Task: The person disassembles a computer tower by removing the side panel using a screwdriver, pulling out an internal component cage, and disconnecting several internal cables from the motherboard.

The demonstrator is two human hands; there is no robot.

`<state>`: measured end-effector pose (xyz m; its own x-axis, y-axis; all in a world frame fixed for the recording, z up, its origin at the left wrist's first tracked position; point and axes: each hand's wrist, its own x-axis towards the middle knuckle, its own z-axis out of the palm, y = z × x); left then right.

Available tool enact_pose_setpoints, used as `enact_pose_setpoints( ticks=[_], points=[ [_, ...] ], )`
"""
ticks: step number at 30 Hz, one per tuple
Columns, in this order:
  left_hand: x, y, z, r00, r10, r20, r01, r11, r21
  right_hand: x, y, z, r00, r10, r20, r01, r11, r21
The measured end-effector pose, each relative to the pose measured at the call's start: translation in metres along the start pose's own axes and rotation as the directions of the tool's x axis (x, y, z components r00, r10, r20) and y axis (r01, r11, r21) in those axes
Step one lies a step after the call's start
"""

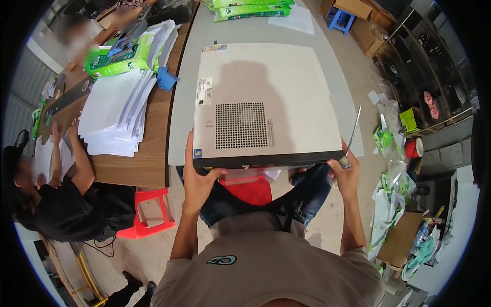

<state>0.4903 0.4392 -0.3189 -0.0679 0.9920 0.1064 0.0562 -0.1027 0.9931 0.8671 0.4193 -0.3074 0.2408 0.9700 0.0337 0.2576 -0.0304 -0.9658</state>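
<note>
A white desktop computer case [302, 102] lies flat on the grey table in front of me, its black front edge toward me. A round-holed vent grid and several stickers show on its upper panel. My left hand [198, 180] grips the near left corner, fingers along the side and thumb at the front edge. At the near right corner, my right hand [346, 176] is closed round the handle of a screwdriver [353, 132] while also touching the case. The screwdriver's shaft points up and away from me.
The grey table [186, 102] meets a brown wooden table [158, 148] on my left, where paper stacks [115, 110] and green packs [125, 59] lie. A person [61, 199] sits there; another is farther back. Bags and boxes [401, 233] crowd the right floor. A red stool [250, 189] is beneath me.
</note>
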Motion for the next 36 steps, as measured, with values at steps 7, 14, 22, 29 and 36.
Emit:
enact_pose_setpoints(
  ticks=[7,14,22,29,36],
  points=[
    [-0.009,-0.029,-0.001,0.997,-0.074,-0.017,0.074,0.997,0.017,-0.011,0.022,0.008,0.997,0.059,-0.052,-0.061,0.998,-0.033],
    [-0.009,-0.014,0.012,0.995,0.000,-0.099,0.004,0.999,0.047,-0.011,0.031,0.015,0.986,0.086,-0.145,-0.079,0.995,0.059],
    [0.022,-0.016,0.015,0.993,0.040,-0.112,-0.038,0.999,0.017,0.015,0.021,0.025,0.988,0.025,-0.150,-0.020,0.999,0.037],
    [0.026,-0.008,0.002,1.000,0.023,0.007,-0.024,0.990,0.141,0.040,-0.030,-0.011,0.985,0.160,0.066,-0.144,0.969,-0.201],
    [0.086,0.034,-0.019,0.973,0.204,0.107,-0.230,0.876,0.424,0.107,-0.106,0.006,0.824,-0.429,0.369,0.562,0.541,-0.625]
  ],
)
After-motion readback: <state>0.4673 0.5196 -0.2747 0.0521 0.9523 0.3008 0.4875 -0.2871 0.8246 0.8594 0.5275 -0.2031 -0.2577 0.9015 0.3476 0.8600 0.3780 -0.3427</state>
